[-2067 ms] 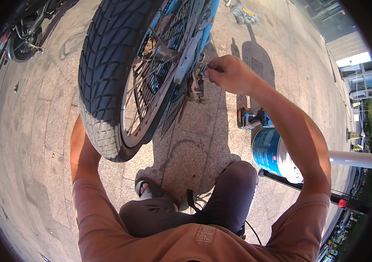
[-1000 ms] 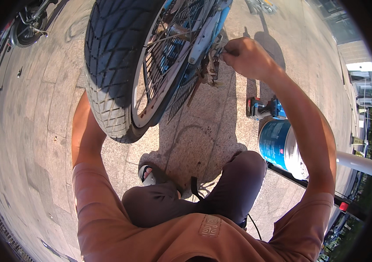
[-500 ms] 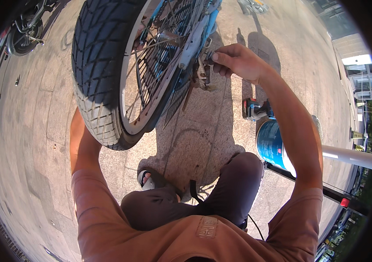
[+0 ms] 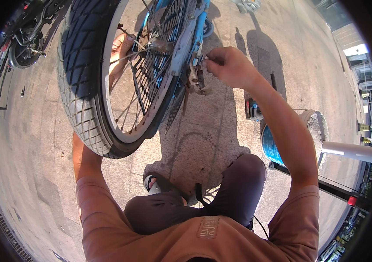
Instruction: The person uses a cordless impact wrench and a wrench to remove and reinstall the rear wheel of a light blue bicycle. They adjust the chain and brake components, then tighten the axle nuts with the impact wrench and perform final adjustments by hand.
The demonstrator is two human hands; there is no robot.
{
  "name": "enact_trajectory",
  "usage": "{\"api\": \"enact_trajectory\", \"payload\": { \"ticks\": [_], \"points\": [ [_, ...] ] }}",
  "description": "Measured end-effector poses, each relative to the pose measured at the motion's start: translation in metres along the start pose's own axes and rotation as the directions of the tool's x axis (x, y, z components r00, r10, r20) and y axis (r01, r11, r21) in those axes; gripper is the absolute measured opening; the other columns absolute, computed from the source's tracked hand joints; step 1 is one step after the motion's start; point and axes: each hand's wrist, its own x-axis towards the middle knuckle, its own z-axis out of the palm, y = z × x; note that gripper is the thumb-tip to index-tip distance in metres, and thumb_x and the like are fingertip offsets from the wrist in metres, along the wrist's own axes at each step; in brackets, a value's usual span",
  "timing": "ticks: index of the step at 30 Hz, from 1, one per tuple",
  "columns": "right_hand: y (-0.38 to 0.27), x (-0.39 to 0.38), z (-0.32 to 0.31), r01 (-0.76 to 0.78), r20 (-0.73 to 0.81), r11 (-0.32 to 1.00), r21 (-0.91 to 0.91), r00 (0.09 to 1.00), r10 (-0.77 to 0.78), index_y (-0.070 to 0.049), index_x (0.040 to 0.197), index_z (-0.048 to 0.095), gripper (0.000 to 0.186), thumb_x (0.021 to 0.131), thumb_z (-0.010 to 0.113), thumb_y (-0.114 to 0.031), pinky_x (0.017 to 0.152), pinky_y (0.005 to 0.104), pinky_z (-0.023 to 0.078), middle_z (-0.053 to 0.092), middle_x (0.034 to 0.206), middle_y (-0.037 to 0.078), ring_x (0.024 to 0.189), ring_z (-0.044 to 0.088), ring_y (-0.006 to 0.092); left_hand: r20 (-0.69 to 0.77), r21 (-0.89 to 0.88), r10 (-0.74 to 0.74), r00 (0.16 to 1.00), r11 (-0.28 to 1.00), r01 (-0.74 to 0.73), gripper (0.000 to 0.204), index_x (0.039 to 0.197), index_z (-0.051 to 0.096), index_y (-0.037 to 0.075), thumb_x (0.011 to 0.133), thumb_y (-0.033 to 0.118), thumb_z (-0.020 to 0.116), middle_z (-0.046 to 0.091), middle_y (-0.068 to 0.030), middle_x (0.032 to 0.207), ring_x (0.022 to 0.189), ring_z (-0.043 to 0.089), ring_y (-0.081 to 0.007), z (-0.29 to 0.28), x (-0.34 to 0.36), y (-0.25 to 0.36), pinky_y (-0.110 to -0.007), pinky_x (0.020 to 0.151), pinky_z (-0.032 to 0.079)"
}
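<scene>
A bicycle wheel (image 4: 90,111) with a black tyre and thin spokes stands before me, beside blue frame tubing (image 4: 200,26). My left hand (image 4: 119,52) shows through the spokes, left of the hub (image 4: 162,45). Its fingers are curled by the axle end, and what they grip is partly hidden. To the right of the wheel, my right hand (image 4: 230,65) pinches with thumb and forefinger beside a metal bracket with a dark coil spring (image 4: 200,78). Whatever lies in that pinch is too small to name.
On the paving at right are a power tool (image 4: 253,109) and a blue-and-white bucket (image 4: 272,146), with a white pipe (image 4: 348,151) beyond. A black bar with a red part (image 4: 351,201) lies lower right. Other wheeled vehicles (image 4: 25,48) stand at upper left.
The wheel has shifted left and slightly down in view. My left hand, mostly hidden before, now shows between the spokes. My right hand appears slightly further left, still at the bracket.
</scene>
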Motion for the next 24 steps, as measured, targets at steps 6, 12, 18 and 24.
{"api": "enact_trajectory", "payload": {
  "ticks": [6,12,18,24],
  "points": [
    [0.008,-0.004,0.008,0.034,-0.056,0.999,0.013,0.998,-0.033,0.001,0.09,0.066,0.025,0.086,0.06,-0.023,0.064,0.0342,0.047,0.062,0.07,0.015,0.064,0.058,0.024,-0.028,-0.004,-0.001,1.0,1.0,0.001,0.022,0.098,0.061,0.008,0.094,0.029,0.057,0.059,0.0023,0.081,0.07,0.054,-0.0074,-0.004,-0.003,0.002,-0.023,0.062,0.044],
    [0.018,0.001,0.01,-0.125,0.118,0.929,0.349,0.989,0.089,0.003,0.101,0.064,0.034,0.092,0.056,-0.028,0.062,0.0304,0.045,0.06,0.07,0.005,0.066,0.056,0.0137,-0.041,-0.013,-0.007,0.999,1.0,0.006,0.022,0.098,0.061,0.008,0.094,0.029,0.057,0.059,0.0019,0.082,0.071,0.055,-0.0077,-0.007,-0.005,0.003,-0.023,0.062,0.045],
    [0.022,0.002,0.015,-0.069,0.057,0.962,0.262,0.997,0.055,0.002,0.095,0.064,0.029,0.091,0.057,-0.025,0.059,0.0266,0.043,0.06,0.07,0.004,0.063,0.054,0.0106,-0.055,-0.024,-0.009,0.998,1.0,0.008,0.022,0.099,0.062,0.008,0.094,0.029,0.057,0.06,0.0015,0.083,0.073,0.056,-0.008,-0.003,-0.005,0.008,-0.023,0.063,0.046],
    [0.016,0.0,0.018,-0.143,0.077,0.889,0.436,0.99,0.122,0.001,0.095,0.062,0.023,0.093,0.056,-0.021,0.058,0.0241,0.043,0.06,0.073,0.002,0.063,0.053,0.0087,-0.036,-0.09,-0.049,0.998,0.995,0.046,0.022,0.1,0.062,0.008,0.094,0.029,0.057,0.061,0.0011,0.084,0.074,0.057,-0.0084,-0.006,0.006,-0.001,-0.024,0.064,0.047]
  ]
}}
